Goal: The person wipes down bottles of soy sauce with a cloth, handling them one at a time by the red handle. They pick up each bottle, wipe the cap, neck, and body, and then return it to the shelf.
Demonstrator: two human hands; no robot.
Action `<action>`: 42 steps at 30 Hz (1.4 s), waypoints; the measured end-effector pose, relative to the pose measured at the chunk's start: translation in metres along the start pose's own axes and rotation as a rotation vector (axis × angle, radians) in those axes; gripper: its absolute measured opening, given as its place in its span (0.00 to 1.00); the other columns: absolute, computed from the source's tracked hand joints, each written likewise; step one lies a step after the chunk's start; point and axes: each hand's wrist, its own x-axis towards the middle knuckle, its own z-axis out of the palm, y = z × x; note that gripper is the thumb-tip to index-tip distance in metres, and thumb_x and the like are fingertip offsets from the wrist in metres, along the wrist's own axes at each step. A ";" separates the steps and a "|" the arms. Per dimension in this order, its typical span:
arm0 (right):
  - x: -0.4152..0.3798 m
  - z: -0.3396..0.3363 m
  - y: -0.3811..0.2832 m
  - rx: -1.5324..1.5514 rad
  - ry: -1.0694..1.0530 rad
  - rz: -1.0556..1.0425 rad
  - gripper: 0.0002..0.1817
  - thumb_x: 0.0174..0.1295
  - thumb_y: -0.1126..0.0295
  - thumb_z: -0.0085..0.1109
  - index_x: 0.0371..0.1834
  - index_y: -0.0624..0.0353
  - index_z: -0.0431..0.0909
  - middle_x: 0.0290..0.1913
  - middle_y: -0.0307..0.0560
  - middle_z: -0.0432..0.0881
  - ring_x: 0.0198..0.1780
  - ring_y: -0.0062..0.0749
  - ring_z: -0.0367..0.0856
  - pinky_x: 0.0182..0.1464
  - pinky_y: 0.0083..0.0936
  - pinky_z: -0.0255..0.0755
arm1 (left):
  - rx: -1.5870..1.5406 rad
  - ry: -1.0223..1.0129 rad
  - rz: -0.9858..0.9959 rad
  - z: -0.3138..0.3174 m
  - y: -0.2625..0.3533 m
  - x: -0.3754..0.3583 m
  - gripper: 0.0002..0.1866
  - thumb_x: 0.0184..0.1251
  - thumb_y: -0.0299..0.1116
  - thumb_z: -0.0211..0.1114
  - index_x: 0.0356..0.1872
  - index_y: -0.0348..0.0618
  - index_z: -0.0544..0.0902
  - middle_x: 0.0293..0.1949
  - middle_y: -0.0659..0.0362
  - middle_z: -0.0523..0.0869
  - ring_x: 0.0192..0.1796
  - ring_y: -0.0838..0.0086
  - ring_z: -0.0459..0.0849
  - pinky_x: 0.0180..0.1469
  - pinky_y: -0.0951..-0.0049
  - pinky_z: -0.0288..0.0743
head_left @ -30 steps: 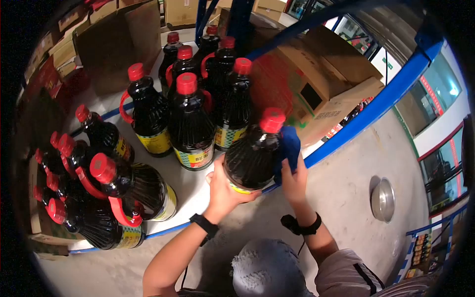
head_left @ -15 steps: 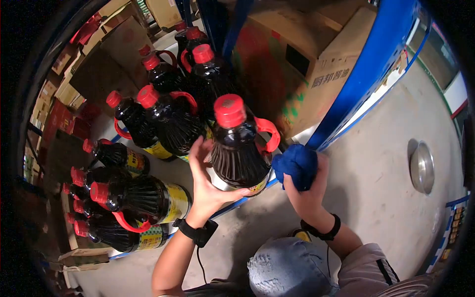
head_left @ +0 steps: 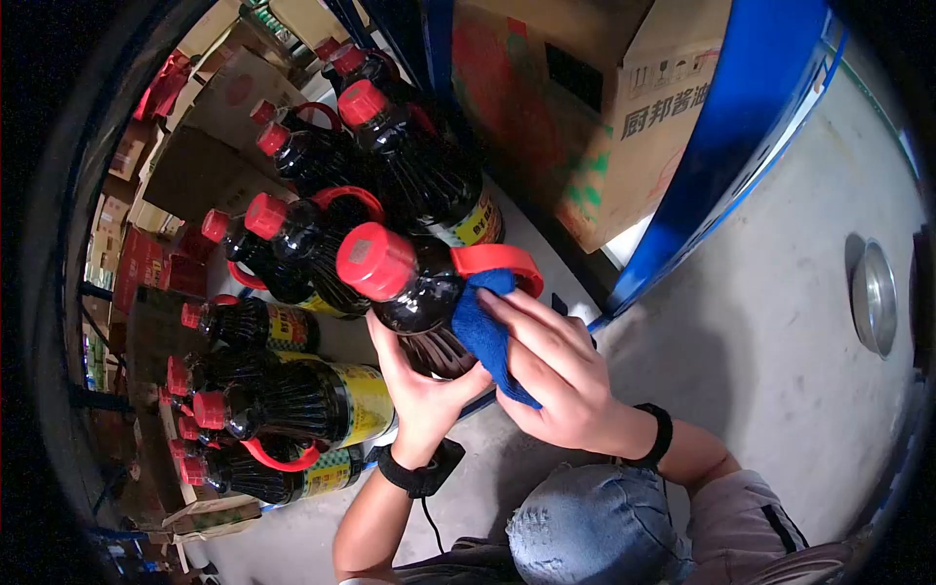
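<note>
A large dark bottle (head_left: 419, 292) with a red cap and red handle leans toward the upper left in front of me. My left hand (head_left: 419, 395) is wrapped round its lower body. A blue cloth (head_left: 480, 331) lies against the bottle's side just below the handle, pressed there by my right hand (head_left: 556, 375). The lower part of this bottle is hidden behind my hands. Several like bottles (head_left: 419, 166) stand close behind it, and more lie on their sides (head_left: 292, 400) at the left.
An open cardboard box (head_left: 643, 166) stands behind a blue shelf post (head_left: 702, 146) at the upper right. A metal bowl (head_left: 875, 297) rests on the floor at the far right. Stacked boxes (head_left: 146, 268) fill the left side.
My right hand has brought the blue cloth left onto the bottle, spreading it from a bunch. The bottle, still in my left hand, now tilts to the left.
</note>
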 end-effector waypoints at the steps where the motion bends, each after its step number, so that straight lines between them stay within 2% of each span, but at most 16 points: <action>1: 0.001 -0.001 -0.002 0.028 -0.033 0.027 0.23 0.44 0.72 0.61 0.45 0.69 0.72 0.60 0.57 0.69 0.57 0.46 0.73 0.44 0.32 0.68 | -0.042 0.024 0.010 0.001 0.000 -0.001 0.51 0.33 0.32 0.79 0.62 0.38 0.57 0.54 0.56 0.69 0.55 0.69 0.70 0.60 0.68 0.64; 5: 0.008 -0.006 -0.015 0.045 -0.173 0.032 0.26 0.43 0.68 0.63 0.47 0.68 0.71 0.60 0.58 0.68 0.56 0.46 0.73 0.42 0.30 0.68 | -0.033 0.067 -0.042 -0.011 -0.011 -0.009 0.52 0.28 0.32 0.82 0.60 0.40 0.59 0.53 0.56 0.71 0.55 0.70 0.72 0.60 0.67 0.64; 7: 0.004 0.001 -0.013 0.045 -0.172 -0.004 0.27 0.43 0.67 0.64 0.47 0.69 0.71 0.58 0.59 0.69 0.55 0.46 0.73 0.44 0.32 0.69 | -0.039 0.080 -0.064 -0.013 -0.009 -0.012 0.50 0.29 0.33 0.82 0.58 0.39 0.60 0.52 0.55 0.71 0.54 0.69 0.73 0.60 0.67 0.65; 10: -0.004 -0.003 -0.004 -0.042 -0.265 0.125 0.28 0.42 0.67 0.64 0.47 0.71 0.71 0.52 0.58 0.72 0.54 0.46 0.71 0.53 0.36 0.69 | -0.221 0.109 -0.086 -0.014 -0.006 -0.015 0.49 0.33 0.34 0.82 0.58 0.35 0.59 0.51 0.54 0.72 0.52 0.68 0.74 0.57 0.68 0.69; 14: -0.014 -0.025 0.001 -0.100 -0.354 0.058 0.21 0.39 0.70 0.64 0.40 0.64 0.75 0.51 0.50 0.75 0.49 0.41 0.73 0.50 0.31 0.71 | -0.242 0.132 -0.057 -0.019 -0.012 -0.020 0.48 0.32 0.34 0.82 0.57 0.35 0.61 0.50 0.55 0.73 0.51 0.69 0.75 0.56 0.68 0.70; 16: -0.024 -0.038 0.007 0.064 -0.372 0.060 0.20 0.36 0.73 0.63 0.38 0.61 0.76 0.48 0.47 0.78 0.41 0.39 0.75 0.44 0.31 0.73 | -0.194 0.073 -0.056 -0.028 -0.016 -0.020 0.46 0.31 0.35 0.82 0.55 0.34 0.64 0.49 0.54 0.75 0.51 0.69 0.76 0.57 0.68 0.70; 18: -0.029 -0.049 0.016 0.170 -0.333 0.118 0.17 0.39 0.77 0.60 0.37 0.62 0.76 0.44 0.50 0.80 0.36 0.40 0.77 0.40 0.30 0.74 | -0.208 0.070 -0.052 -0.032 -0.018 -0.019 0.45 0.31 0.37 0.82 0.55 0.33 0.66 0.48 0.54 0.75 0.50 0.69 0.76 0.57 0.68 0.70; 21: -0.035 -0.056 0.021 0.686 -0.014 1.034 0.22 0.52 0.77 0.56 0.53 0.67 0.71 0.44 0.46 0.80 0.41 0.26 0.77 0.43 0.25 0.71 | -0.267 0.054 -0.060 -0.032 -0.017 -0.017 0.45 0.31 0.40 0.81 0.54 0.32 0.68 0.48 0.54 0.77 0.50 0.69 0.76 0.57 0.68 0.69; 23: -0.022 -0.040 0.023 0.704 0.112 0.940 0.25 0.53 0.78 0.54 0.57 0.67 0.69 0.46 0.42 0.79 0.47 0.24 0.73 0.49 0.25 0.70 | -0.219 -0.033 -0.146 -0.038 -0.018 -0.018 0.45 0.30 0.40 0.81 0.53 0.32 0.68 0.47 0.55 0.77 0.50 0.69 0.77 0.57 0.68 0.69; 25: -0.003 -0.025 0.032 0.608 0.100 0.668 0.21 0.52 0.79 0.53 0.53 0.67 0.72 0.47 0.49 0.79 0.54 0.32 0.73 0.56 0.27 0.66 | -0.191 -0.065 -0.117 -0.038 -0.018 -0.015 0.44 0.31 0.39 0.81 0.54 0.33 0.68 0.48 0.55 0.77 0.49 0.69 0.77 0.57 0.68 0.69; 27: 0.032 -0.020 0.043 0.478 -0.259 0.245 0.18 0.51 0.82 0.53 0.48 0.68 0.73 0.49 0.54 0.78 0.59 0.41 0.70 0.61 0.31 0.61 | -0.326 -0.068 -0.150 -0.035 -0.015 -0.014 0.44 0.32 0.39 0.80 0.54 0.33 0.68 0.48 0.55 0.77 0.49 0.69 0.77 0.56 0.68 0.69; 29: 0.040 0.000 0.056 0.658 -0.384 0.033 0.14 0.48 0.82 0.52 0.40 0.71 0.76 0.54 0.54 0.77 0.61 0.45 0.68 0.62 0.38 0.60 | -0.298 -0.095 -0.131 -0.043 -0.019 -0.016 0.44 0.34 0.39 0.80 0.55 0.33 0.67 0.49 0.54 0.77 0.51 0.68 0.76 0.57 0.67 0.69; 30: 0.046 0.001 0.053 0.552 -0.433 -0.047 0.09 0.50 0.80 0.53 0.35 0.71 0.77 0.56 0.51 0.77 0.60 0.47 0.68 0.61 0.38 0.62 | -0.397 -0.110 -0.194 -0.045 -0.020 -0.016 0.45 0.35 0.39 0.80 0.56 0.33 0.65 0.50 0.54 0.76 0.52 0.68 0.76 0.58 0.67 0.69; 37: 0.045 0.002 0.044 0.240 -0.548 -0.099 0.08 0.49 0.77 0.52 0.33 0.66 0.78 0.55 0.45 0.78 0.55 0.46 0.72 0.57 0.37 0.65 | -0.554 -0.105 -0.312 -0.071 -0.043 -0.025 0.47 0.40 0.41 0.78 0.60 0.34 0.60 0.54 0.53 0.74 0.55 0.66 0.74 0.59 0.65 0.68; 41: 0.039 -0.016 0.037 0.087 -0.575 -0.039 0.13 0.41 0.83 0.47 0.31 0.64 0.78 0.52 0.43 0.79 0.51 0.44 0.73 0.54 0.33 0.67 | -0.537 -0.124 -0.320 -0.073 -0.042 -0.028 0.46 0.40 0.43 0.78 0.59 0.34 0.62 0.53 0.54 0.74 0.55 0.67 0.74 0.59 0.66 0.68; 42: 0.030 -0.015 0.045 0.127 -0.472 -0.072 0.15 0.37 0.84 0.45 0.30 0.64 0.78 0.51 0.45 0.80 0.47 0.44 0.74 0.51 0.32 0.69 | -0.511 -0.129 -0.287 -0.072 -0.044 -0.027 0.46 0.40 0.44 0.78 0.59 0.33 0.63 0.53 0.54 0.74 0.55 0.68 0.74 0.58 0.67 0.68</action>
